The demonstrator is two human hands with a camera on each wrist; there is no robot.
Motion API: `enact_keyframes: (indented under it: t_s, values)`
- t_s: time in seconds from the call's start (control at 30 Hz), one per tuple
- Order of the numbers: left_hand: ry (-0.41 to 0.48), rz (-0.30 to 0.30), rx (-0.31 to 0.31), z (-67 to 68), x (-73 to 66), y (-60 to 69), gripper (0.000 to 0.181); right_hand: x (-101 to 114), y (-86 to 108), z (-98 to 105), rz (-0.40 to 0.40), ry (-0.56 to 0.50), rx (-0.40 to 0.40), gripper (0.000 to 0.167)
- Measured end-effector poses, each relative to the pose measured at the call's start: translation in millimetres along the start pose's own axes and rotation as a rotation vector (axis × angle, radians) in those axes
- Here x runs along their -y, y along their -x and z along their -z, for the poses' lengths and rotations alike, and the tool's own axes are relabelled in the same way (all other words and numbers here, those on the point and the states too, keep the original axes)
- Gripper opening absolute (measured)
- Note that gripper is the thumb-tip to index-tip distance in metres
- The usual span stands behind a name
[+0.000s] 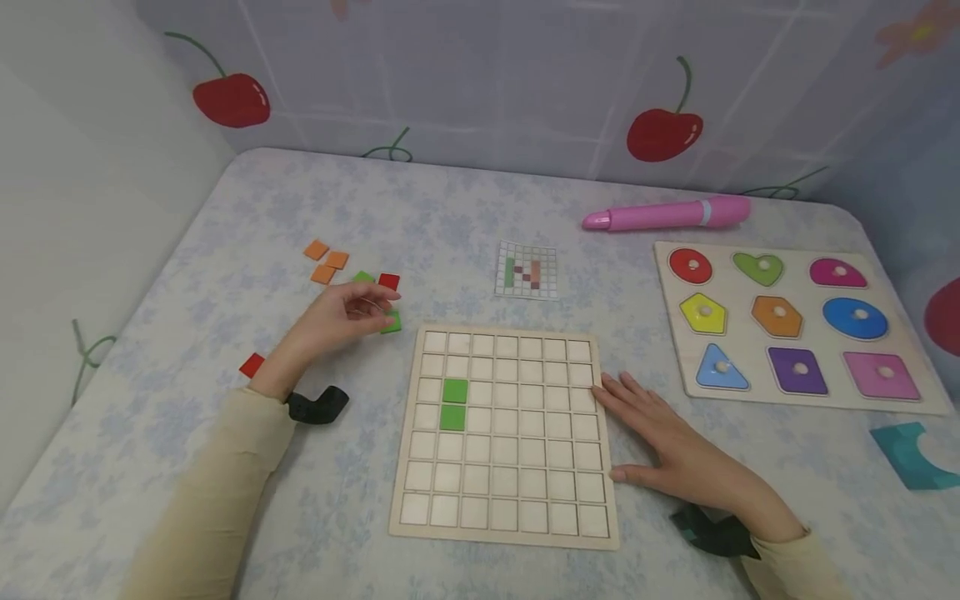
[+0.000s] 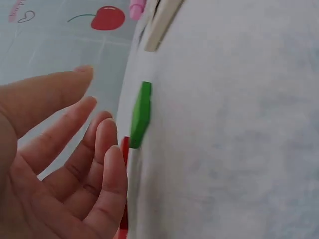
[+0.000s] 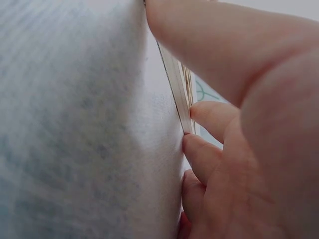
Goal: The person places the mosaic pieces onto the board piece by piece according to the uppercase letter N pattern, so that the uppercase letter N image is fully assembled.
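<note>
A square wooden grid board [image 1: 504, 543] lies in the middle of the table, with one green tile [image 1: 455, 391] directly above another in its cells. Left of it, my left hand [image 1: 348, 315] hovers over several loose tiles, its fingers loosely bent and holding nothing. By its fingertips lies a loose green tile [image 2: 141, 115]. A red tile [image 1: 389, 282] sits just beyond the fingers, and another green tile [image 1: 363, 276] is partly hidden behind the hand. With straight, spread fingers, my right hand [image 1: 675, 446] touches the board's right edge; thumb and fingertips meet the side.
Orange tiles [image 1: 323, 274] lie at the left, with a red tile [image 1: 252, 364] near the left wrist. Behind the board is a small printed pattern card [image 1: 527, 271]. A pink pen-shaped object [image 1: 667, 216], a knobbed shape puzzle [image 1: 738, 327] and a teal piece [image 1: 903, 457] occupy the right.
</note>
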State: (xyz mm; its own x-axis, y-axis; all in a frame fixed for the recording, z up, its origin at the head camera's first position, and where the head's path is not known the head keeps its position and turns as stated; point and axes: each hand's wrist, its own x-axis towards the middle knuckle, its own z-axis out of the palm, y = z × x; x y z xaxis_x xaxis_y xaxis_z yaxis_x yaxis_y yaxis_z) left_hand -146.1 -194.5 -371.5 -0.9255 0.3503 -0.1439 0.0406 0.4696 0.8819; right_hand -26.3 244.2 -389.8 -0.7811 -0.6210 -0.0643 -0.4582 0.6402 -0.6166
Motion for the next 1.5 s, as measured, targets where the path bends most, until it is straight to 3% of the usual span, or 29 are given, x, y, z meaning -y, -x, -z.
enact_keyframes:
  t_s: [0.1, 0.23, 0.37, 0.9, 1.13, 1.3, 1.5]
  values:
    - [-0.115, 0.004, -0.009, -2.5, 7.4, -1.2, 0.037, -0.2, -0.5, -1.3, 0.000, 0.008, 0.002, 0.087]
    - [-0.251, -0.058, -0.044, -5.7, 11.3, -1.0, 0.034, -0.2, -0.2, -1.8, -0.006, 0.015, 0.005, 0.087]
    - [-0.287, -0.083, -0.072, -7.1, 13.3, -0.9, 0.031, 0.7, -0.4, -1.0, -0.007, 0.020, 0.004, 0.087]
    - [-0.307, -0.132, -0.103, -15.4, 1.3, 5.3, 0.011, 1.0, -0.1, -0.4, 0.000, 0.021, -0.001, 0.087]
    - [-0.304, -0.149, -0.081, -23.3, -9.5, 13.5, 0.010, 1.4, -1.0, -0.7, -0.009, 0.007, 0.002, 0.087]
    - [-0.229, -0.163, -0.085, -30.0, -18.2, 24.5, 0.010, 1.5, -0.7, -0.9, -0.018, 0.008, 0.004, 0.087]
    - [-0.077, -0.175, 0.035, -43.1, -29.4, 39.9, 0.011, 1.4, -0.7, -0.9, -0.017, 0.004, 0.004, 0.087]
